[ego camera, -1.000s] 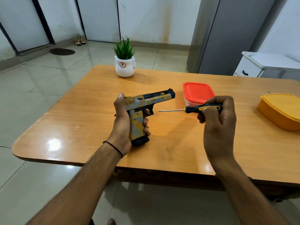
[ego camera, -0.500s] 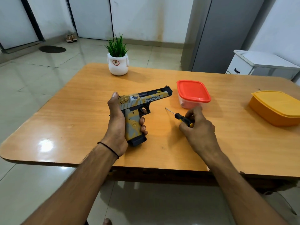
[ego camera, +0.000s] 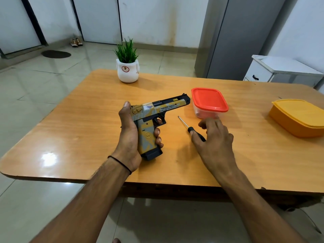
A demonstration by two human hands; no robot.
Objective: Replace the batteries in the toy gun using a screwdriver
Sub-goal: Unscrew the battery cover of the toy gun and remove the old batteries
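Note:
My left hand grips the handle of a yellow, grey and black toy gun, held just above the wooden table with its barrel pointing right. A small screwdriver with a black handle lies on the table right of the gun, its thin metal shaft pointing up-left. My right hand hovers over the handle end with fingers spread and relaxed, holding nothing; most of the handle is hidden under it.
A clear box with a red lid stands just beyond the screwdriver. A yellow lidded box sits at the right edge. A small potted plant stands at the table's far side. A grey cabinet and a white drawer unit stand behind.
My right hand lowered the screwdriver from the air to the table and let go of it, fingers now spread above the handle. The left hand keeps its grip on the gun.

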